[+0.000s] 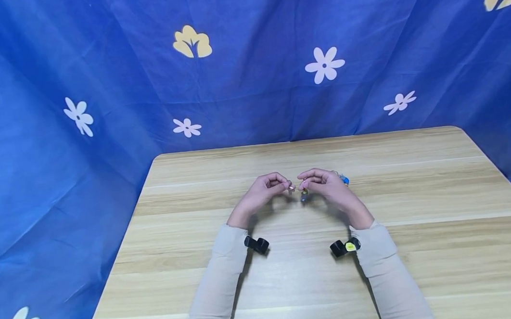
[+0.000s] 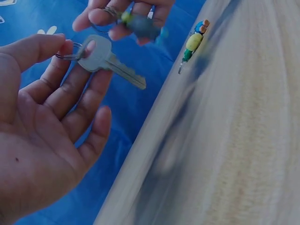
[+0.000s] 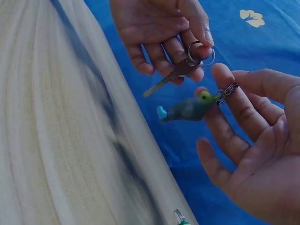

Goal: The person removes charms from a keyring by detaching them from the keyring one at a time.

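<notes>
Thumb and forefinger of my left hand [image 1: 263, 190] pinch a thin metal split ring [image 3: 213, 56]. From it hangs a flat silver key [image 2: 96, 57], its blade pointing away from the palm. Facing it, my right hand [image 1: 326, 187] pinches the chain [image 3: 229, 90] of a keychain. Its charm is a small grey figure [image 3: 187, 108] with a yellow-green head and a light blue end. The ring and the keychain's chain are apart, both held above the table. Beyond the right hand, another keychain [image 2: 193, 42] in blue, yellow and green lies on the table.
The wooden table [image 1: 179, 269] spans the space under both arms. A blue cloth [image 1: 251, 73] with flower prints hangs behind its far edge and at the sides. Small black cameras [image 1: 260, 246] sit on both wrists.
</notes>
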Available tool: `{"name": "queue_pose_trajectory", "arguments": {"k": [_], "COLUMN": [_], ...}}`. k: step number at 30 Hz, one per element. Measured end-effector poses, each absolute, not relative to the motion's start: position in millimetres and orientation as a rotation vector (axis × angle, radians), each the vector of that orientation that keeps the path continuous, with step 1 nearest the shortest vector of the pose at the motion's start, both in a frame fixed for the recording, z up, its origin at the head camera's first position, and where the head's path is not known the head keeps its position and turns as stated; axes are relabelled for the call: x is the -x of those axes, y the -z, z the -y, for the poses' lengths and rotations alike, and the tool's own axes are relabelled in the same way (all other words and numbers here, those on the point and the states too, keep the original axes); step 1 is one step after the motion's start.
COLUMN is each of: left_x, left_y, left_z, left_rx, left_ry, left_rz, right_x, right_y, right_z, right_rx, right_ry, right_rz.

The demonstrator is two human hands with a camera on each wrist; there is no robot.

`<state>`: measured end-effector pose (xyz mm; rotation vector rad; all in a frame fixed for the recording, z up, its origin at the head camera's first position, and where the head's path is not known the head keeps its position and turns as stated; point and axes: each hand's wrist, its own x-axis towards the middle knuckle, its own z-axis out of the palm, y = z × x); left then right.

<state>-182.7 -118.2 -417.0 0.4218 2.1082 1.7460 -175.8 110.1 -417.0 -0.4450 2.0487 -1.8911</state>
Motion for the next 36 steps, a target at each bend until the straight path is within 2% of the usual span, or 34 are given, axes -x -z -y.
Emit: {"name": "queue_pose_trajectory", "arguments": {"k": [14,36], "left_x": [179.1,192.1], "left_y": [417.8,425.8], "left_z": [129.2,120.1], "left_rx": [-0.423,-0.423], "left_ry": [-1.609,-1.412], "left_rz": [-2.277,-2.344], "right_x": [175.5,209.9], "right_y": [420.3,422.3], "right_z": [-115.7,-116.7], "right_rx": [0.465,0.534], "right_ry": [1.696,1.475], "right_rz": [-2.23,-2.403]}}
